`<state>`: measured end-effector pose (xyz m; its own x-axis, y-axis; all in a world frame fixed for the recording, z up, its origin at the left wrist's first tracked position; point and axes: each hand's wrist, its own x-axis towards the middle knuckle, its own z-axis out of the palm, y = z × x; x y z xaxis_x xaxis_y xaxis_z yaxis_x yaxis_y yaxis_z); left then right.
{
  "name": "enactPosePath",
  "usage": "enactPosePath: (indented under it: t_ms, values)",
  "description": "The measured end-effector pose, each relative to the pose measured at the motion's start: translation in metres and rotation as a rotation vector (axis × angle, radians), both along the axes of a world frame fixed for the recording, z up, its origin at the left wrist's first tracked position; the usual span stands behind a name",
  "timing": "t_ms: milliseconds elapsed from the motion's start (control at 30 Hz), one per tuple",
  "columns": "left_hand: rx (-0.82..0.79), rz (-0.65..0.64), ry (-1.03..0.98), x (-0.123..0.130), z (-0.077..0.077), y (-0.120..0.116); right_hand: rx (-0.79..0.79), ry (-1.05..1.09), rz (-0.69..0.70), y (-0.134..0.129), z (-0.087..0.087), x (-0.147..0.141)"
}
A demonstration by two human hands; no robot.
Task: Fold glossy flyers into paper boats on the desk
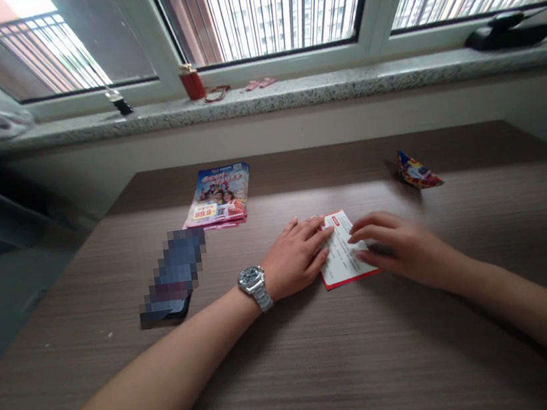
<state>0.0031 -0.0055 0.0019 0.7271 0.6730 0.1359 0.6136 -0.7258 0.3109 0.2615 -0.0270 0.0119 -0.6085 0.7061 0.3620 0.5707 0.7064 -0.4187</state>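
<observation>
A printed flyer [341,256], white with red edges, lies on the wooden table in front of me. Flat across its left part rests my left hand [300,255], fingers stretched out, a metal watch [253,281] on the wrist. My right hand [394,246] is over the flyer's right edge, its fingers apart and slightly curled, a little blurred. Whether its fingertips touch the paper I cannot tell. Farther back on the right sits a folded paper boat [418,172] in blue, red and yellow print.
A stack of colourful flyers [219,195] lies at the back left. Nearer is a dark phone [175,278], its screen pixelated. Along the granite windowsill [338,85] stand a red container [191,82], a small dark bottle [119,102] and a black device [507,33].
</observation>
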Motion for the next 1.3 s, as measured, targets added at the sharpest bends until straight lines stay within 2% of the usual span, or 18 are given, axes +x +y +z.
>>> enactPosePath:
  t_ms: [67,233,467,1300]
  values:
    - [0.012,-0.006,-0.009,-0.001,-0.002,0.000,-0.005,-0.048,0.075,-0.008,-0.003,-0.003]
    - [0.030,-0.010,-0.029,-0.001,-0.002,0.000,0.047,-0.019,0.094,-0.015,-0.010,-0.006]
    - [0.038,-0.019,-0.026,-0.002,-0.003,0.000,0.105,-0.094,0.176,-0.023,-0.008,-0.014]
    - [0.045,-0.006,0.006,0.000,0.001,-0.003,0.139,-0.116,0.175,-0.028,-0.008,-0.020]
